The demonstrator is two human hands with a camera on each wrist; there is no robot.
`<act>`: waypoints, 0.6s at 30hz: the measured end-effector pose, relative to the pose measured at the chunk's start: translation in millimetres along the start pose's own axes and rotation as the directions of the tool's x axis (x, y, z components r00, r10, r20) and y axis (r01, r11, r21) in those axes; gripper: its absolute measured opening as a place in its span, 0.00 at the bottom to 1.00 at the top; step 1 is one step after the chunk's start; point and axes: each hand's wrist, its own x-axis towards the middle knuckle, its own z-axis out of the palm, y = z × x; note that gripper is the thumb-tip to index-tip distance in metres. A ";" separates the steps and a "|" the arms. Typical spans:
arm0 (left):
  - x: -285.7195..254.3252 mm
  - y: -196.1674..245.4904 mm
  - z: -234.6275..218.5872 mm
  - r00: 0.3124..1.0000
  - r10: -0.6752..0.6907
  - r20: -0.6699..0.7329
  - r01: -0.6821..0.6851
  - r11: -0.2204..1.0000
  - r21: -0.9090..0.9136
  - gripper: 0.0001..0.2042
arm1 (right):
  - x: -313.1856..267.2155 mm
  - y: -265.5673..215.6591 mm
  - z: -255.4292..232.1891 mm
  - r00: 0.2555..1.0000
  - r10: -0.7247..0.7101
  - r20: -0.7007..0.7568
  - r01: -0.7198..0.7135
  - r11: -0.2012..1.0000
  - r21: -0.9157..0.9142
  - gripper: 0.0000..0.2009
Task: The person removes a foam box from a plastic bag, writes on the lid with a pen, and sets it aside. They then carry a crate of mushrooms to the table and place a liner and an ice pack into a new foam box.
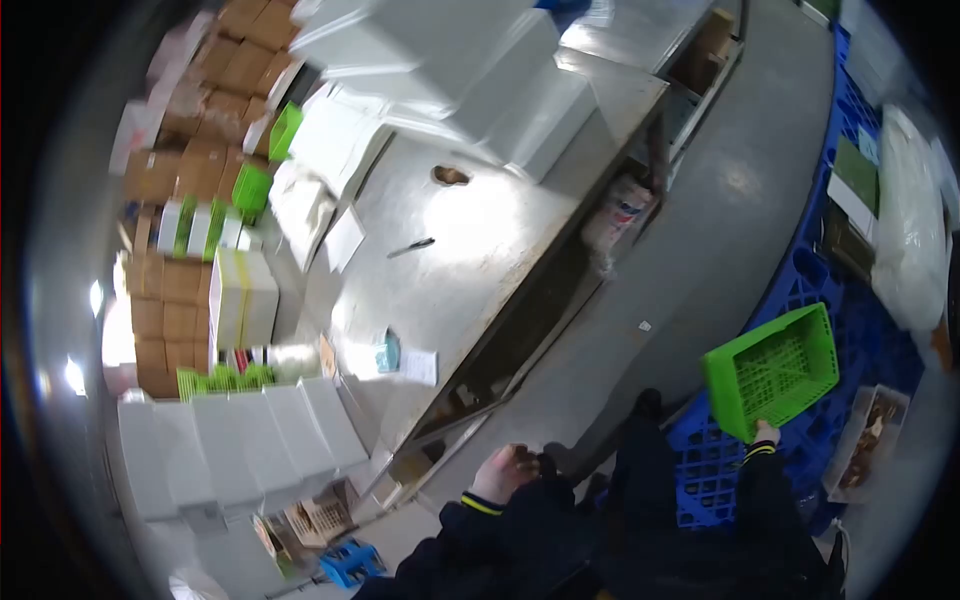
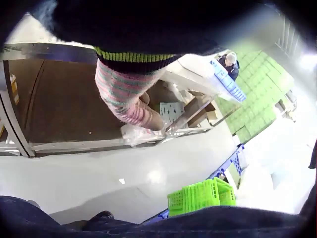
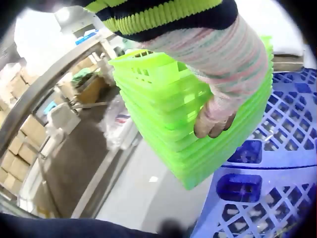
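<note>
A stack of green baskets (image 1: 725, 390) (image 3: 163, 114) (image 2: 200, 197) is tilted at the right in the head view. My right hand (image 1: 767, 433) (image 3: 230, 74) grips its near side; in the right wrist view the bare fingertips curl over the basket walls. A striped glove with bare fingertips covers the hand. My left hand (image 1: 503, 474) (image 2: 126, 96) hangs beside the metal table (image 1: 480, 270), its fingers loosely bent and holding nothing. It wears a similar striped glove.
Blue pallets (image 1: 700, 470) (image 3: 277, 168) lie at the right, with a tub of brown items (image 1: 868, 445) beside them. White foam boxes (image 1: 540, 110), a pen (image 1: 411, 247) and papers (image 1: 421, 367) are on the table. Cartons (image 1: 165, 310) stand at left. A person (image 2: 229, 63) is in the distance.
</note>
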 end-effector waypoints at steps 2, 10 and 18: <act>-17.4 0.3 7.0 0.999 0.036 0.031 -0.034 0.997 -0.071 0.17 | -38.8 -28.6 10.1 0.989 -0.086 0.120 0.104 0.983 -0.152 0.19; -37.4 -36.7 -59.8 0.987 0.152 -0.042 -0.119 0.893 0.433 0.31 | -265.2 -146.6 151.1 0.549 0.118 0.827 0.749 0.370 -0.550 0.17; -103.0 -134.4 -164.2 0.874 0.231 -0.428 -0.211 0.973 0.094 0.41 | -501.8 -149.9 189.1 -0.006 0.436 0.900 0.983 0.168 -0.075 0.24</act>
